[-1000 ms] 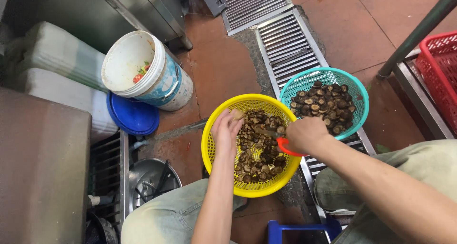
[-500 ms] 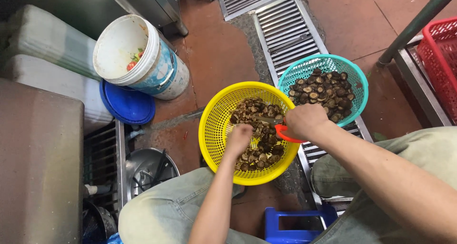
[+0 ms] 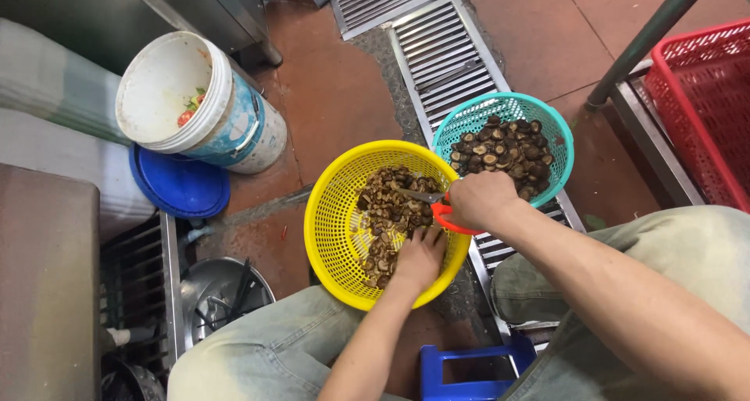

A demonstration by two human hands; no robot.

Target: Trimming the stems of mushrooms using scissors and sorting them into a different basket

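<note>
A yellow mesh basket [image 3: 332, 221] of brown dried mushrooms [image 3: 383, 205] sits on the floor between my knees. My left hand [image 3: 420, 256] reaches down into the near side of the mushroom pile, fingers curled among them. My right hand [image 3: 478, 199] is shut on a pair of scissors [image 3: 433, 202] with red-orange handles, blades pointing left over the yellow basket. Just beyond stands a teal mesh basket [image 3: 512, 108] holding darker mushroom caps [image 3: 504, 151].
A white bucket [image 3: 195, 104] with scraps leans on a blue lid [image 3: 180, 186] at the left. A metal floor drain grate [image 3: 441, 49] runs behind the baskets. A red crate [image 3: 703, 104] stands at right, a blue stool [image 3: 469, 370] under me, a steel bowl [image 3: 223, 295] lower left.
My left hand has drawn back from the far side of the yellow basket to its near side, digging into the mushrooms. The right hand with the scissors has stayed over the basket.
</note>
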